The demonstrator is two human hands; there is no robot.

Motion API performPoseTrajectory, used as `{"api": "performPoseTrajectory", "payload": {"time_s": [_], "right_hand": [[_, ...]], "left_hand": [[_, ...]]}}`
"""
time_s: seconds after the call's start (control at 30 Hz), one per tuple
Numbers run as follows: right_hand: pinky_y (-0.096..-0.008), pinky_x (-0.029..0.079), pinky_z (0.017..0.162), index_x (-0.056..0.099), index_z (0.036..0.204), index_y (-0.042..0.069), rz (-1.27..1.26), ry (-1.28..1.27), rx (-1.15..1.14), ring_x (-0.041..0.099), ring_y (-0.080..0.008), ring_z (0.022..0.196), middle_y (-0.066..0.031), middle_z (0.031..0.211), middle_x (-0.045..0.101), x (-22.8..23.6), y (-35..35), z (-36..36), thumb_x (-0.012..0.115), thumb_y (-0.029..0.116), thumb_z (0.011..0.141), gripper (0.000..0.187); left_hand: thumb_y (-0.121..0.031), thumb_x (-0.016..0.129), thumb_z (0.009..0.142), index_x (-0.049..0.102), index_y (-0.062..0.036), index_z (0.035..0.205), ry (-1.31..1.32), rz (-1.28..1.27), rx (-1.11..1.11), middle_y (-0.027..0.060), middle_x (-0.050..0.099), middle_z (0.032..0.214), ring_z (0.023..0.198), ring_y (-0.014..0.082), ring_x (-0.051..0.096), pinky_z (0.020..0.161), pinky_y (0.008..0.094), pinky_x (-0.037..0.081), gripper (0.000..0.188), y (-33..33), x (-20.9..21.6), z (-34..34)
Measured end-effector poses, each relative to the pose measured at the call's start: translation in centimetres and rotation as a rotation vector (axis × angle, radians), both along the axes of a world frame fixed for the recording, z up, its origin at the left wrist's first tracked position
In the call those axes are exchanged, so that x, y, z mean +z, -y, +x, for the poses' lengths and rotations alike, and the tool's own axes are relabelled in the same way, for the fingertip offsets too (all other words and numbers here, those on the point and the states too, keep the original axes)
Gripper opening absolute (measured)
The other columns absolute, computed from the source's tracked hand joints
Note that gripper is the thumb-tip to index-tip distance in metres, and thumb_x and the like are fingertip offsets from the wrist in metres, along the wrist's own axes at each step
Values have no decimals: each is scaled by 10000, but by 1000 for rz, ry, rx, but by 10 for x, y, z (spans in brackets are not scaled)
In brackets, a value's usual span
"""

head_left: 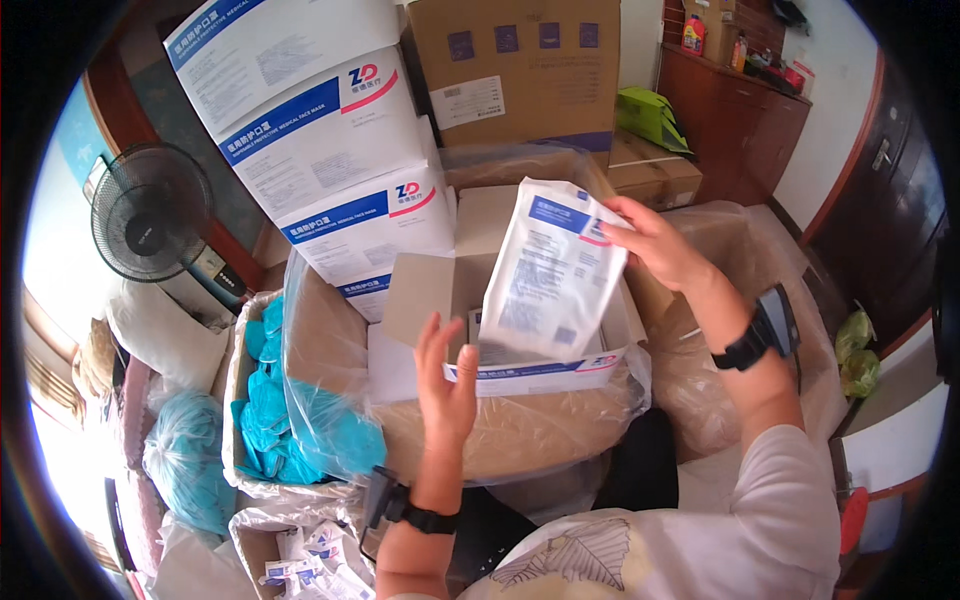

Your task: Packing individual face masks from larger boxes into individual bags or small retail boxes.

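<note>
My right hand (655, 243) grips the upper right corner of a white packet of face masks (545, 275) with a blue and pink label. The packet hangs upright over an open white carton (540, 380), its lower end hiding part of the inside. At the carton's left front edge, my left hand (445, 385) is raised with its fingers apart and nothing in it. Beside that hand, a cardboard flap (421, 300) of the carton stands folded out. The carton rests on a larger brown box (430, 440) lined with clear plastic.
White mask cartons (320, 150) are stacked at the back left, next to a large brown box (515, 70). Left of me stand a bin of turquoise items (265, 410) and a box of small packets (318, 560). A black fan (150, 212) stands farther left. Another plastic-lined box (700, 390) is at my right.
</note>
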State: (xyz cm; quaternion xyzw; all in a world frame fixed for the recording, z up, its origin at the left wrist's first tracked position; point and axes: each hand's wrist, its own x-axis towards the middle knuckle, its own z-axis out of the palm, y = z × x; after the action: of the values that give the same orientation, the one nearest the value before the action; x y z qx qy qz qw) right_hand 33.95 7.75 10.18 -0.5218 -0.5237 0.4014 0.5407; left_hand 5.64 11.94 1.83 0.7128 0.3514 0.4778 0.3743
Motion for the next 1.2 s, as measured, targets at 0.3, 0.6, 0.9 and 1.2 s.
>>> {"api": "performPoseTrajectory", "payload": {"time_s": [0.3,0.6,0.9,1.2], "right_hand": [[-274,445,831,334,1275,23,-108,-283,189,518,-123,1003,-62,1097,524,-34,81,-52,512,278,880,503],[-230,479,659,513,1095,-7,-306,-73,281,532,-90,809,-33,938,569,-89,125,-112,487,245,897,321],[-230,481,635,546,1002,-17,-371,-5,373,563,-108,782,-55,895,592,-102,139,-139,496,236,895,279],[-341,441,590,575,842,52,-186,633,439,600,-254,665,-98,695,609,-86,147,-134,521,252,851,207]], "left_hand": [[-186,510,889,506,3,1131,235,-648,-562,32,584,1007,910,93,523,817,222,391,306,40,22,-3],[-184,476,904,482,-18,1130,570,-624,-146,48,554,1064,965,109,505,845,248,391,280,82,-19,-37],[-159,427,920,455,-42,1155,698,-700,-71,58,529,1124,1015,126,494,885,269,382,264,120,-42,-74],[-147,455,890,371,-30,1266,195,-433,298,123,471,1214,1146,229,420,951,333,327,403,134,-63,-102]]}}
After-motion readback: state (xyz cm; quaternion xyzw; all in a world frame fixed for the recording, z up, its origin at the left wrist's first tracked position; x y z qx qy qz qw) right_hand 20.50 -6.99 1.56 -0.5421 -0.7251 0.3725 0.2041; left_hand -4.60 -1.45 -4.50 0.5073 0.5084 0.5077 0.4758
